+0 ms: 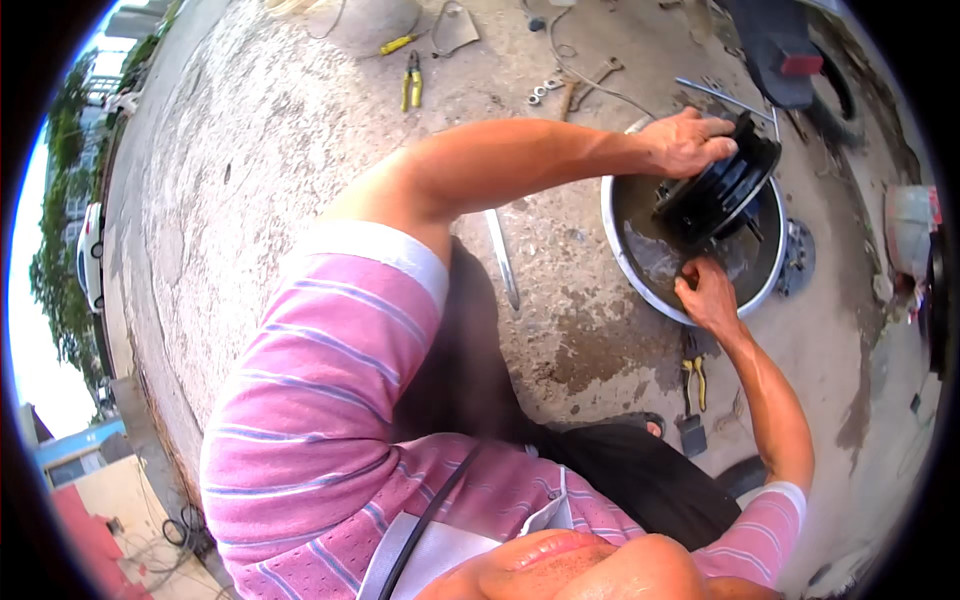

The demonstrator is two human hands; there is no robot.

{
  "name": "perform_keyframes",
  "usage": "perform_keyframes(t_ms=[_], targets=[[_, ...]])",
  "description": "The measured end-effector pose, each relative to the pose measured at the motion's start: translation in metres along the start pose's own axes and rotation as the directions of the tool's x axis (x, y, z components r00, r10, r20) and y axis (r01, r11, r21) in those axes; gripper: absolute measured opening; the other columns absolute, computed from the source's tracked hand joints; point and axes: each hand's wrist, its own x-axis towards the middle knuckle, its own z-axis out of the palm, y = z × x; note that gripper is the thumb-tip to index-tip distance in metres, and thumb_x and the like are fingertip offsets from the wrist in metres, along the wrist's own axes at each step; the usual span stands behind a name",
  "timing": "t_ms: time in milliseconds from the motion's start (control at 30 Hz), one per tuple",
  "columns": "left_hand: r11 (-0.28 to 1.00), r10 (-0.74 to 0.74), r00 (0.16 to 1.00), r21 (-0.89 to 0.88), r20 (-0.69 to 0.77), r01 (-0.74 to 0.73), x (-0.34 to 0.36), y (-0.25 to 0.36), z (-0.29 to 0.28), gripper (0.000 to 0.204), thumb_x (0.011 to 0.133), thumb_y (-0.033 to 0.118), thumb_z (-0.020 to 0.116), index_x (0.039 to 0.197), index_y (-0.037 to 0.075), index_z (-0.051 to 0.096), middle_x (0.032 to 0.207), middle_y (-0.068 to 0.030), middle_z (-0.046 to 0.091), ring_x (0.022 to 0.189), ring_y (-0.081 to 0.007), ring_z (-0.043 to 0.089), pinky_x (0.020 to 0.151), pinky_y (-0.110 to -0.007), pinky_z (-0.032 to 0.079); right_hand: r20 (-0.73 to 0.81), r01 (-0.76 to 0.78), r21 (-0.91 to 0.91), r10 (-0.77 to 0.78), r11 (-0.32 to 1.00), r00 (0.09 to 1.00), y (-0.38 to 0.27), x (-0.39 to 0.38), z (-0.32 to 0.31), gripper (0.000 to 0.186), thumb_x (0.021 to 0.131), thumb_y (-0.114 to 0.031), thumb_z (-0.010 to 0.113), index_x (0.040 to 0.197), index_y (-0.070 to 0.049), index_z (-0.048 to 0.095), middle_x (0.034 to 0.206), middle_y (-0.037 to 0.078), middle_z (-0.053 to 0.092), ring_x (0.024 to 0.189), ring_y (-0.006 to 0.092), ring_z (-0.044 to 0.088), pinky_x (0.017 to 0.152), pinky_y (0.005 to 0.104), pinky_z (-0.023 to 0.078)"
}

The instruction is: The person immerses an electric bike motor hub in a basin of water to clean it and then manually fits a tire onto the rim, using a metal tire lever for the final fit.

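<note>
L grip (690, 145) is closed on the top edge of a black wheel rim (718, 190), w/ fingers bent over it. The rim is tipped on its side in a round metal basin (610, 245). Its low part is down by the brown water (648, 240), but can't tell how deep it goes.

R grip (712, 295) is at the near side of the basin, just below the rim. Its fingers are curled in close to the thumb. Can't tell if they pinch a small thing or touch the rim, b/c the tips are hard to see.

Pliers w/ yellow handles (695, 384) lie on the ground just beside the basin, on the near side. A flat metal bar (503, 262) lies to the left of the basin. Farther off are some wrenches (600, 84), more yellow-handled pliers (411, 83) & a yellow-handled screwdriver (398, 44). A see-thru bucket (908, 225) is off to the right, apart from the basin.
</note>
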Motion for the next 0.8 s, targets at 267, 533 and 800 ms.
perform_keyframes(t_ms=[267,533,800], targets=[[0.993,-0.072,0.996,-0.097,-0.052,0.067,-0.005,-0.034,0.013,0.064,0.105,0.054,0.042,0.149,0.009,0.049,0.128,-0.0272,0.061,0.127,-0.0412,0.052,0.112,-0.046,0.04,0.575,-0.647,0.756,0.371,0.099,0.729,0.055,0.064,0.028,0.022,0.101,-0.031,0.051,0.085,-0.016,0.055,0.067,0.002,0.052,0.054,0.0156,0.047,0.047,0.0286,0.036],[0.987,-0.089,0.996,-0.137,-0.009,0.087,-0.002,-0.005,0.007,0.062,0.104,0.056,0.042,0.15,0.014,0.049,0.129,-0.0309,0.057,0.129,-0.0446,0.049,0.113,-0.048,0.039,-0.271,0.126,0.655,0.075,0.745,0.96,-0.087,0.018,-0.107,0.022,0.103,-0.024,0.054,0.102,-0.005,0.065,0.095,0.007,0.068,0.089,0.0196,0.065,0.082,0.033,0.051],[0.979,-0.095,0.995,-0.18,0.017,0.096,0.01,-0.019,0.009,0.056,0.107,0.047,0.039,0.148,0.011,0.051,0.144,-0.0199,0.056,0.136,-0.0407,0.045,0.116,-0.047,0.037,-0.252,0.269,-0.622,-0.513,0.735,0.82,-0.114,0.013,-0.055,0.08,0.081,-0.025,0.07,0.151,0.004,0.042,0.163,0.018,0.034,0.152,0.0333,0.032,0.123,0.0557,0.021]])
